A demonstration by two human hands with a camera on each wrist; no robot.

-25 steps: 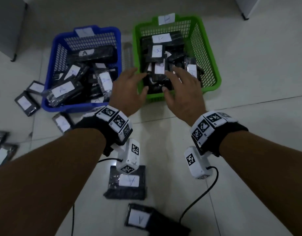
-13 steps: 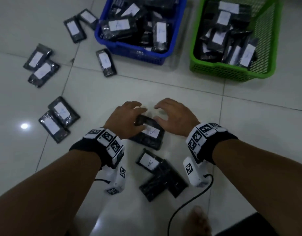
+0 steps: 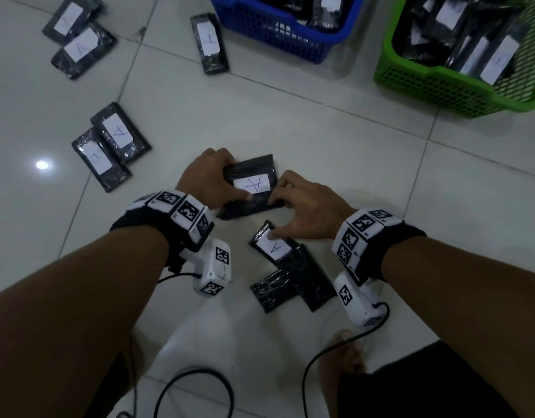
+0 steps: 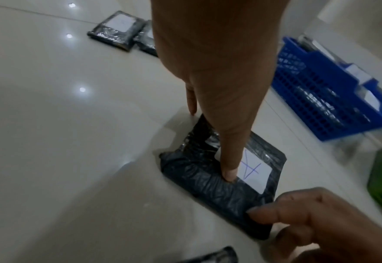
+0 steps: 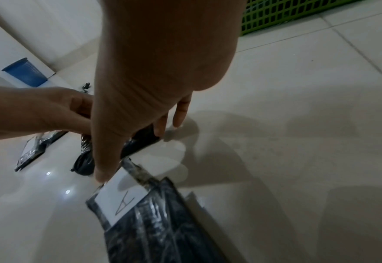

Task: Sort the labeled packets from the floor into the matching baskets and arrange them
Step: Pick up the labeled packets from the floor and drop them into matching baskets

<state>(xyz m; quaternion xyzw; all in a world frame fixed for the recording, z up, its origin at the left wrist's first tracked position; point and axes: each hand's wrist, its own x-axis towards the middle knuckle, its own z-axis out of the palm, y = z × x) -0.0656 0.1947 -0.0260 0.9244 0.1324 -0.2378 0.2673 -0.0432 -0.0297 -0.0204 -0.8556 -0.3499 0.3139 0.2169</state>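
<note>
Around: blue basket (image 3: pixel 286 34) and green basket (image 3: pixel 441 82) lie beyond the hands; loose packets (image 3: pixel 111 144) are on the floor (image 3: pixel 350 140) further left.
In the way: second packet (image 3: pixel 273 247) just below the right thumb, touching it.
Packet (image 3: pixel 249 185): on the floor between both hands, long axis diagonal, label up.
Left hand (image 3: pixel 206 179): grasping the packet's left edge.
Right hand (image 3: pixel 308 206): fingers grasping its right edge.

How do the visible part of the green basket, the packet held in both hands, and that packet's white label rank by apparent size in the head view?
1. green basket, cropped by the frame edge yet still largest.
2. held packet, partly covered by the left hand and right hand.
3. white label, smallest.
</note>
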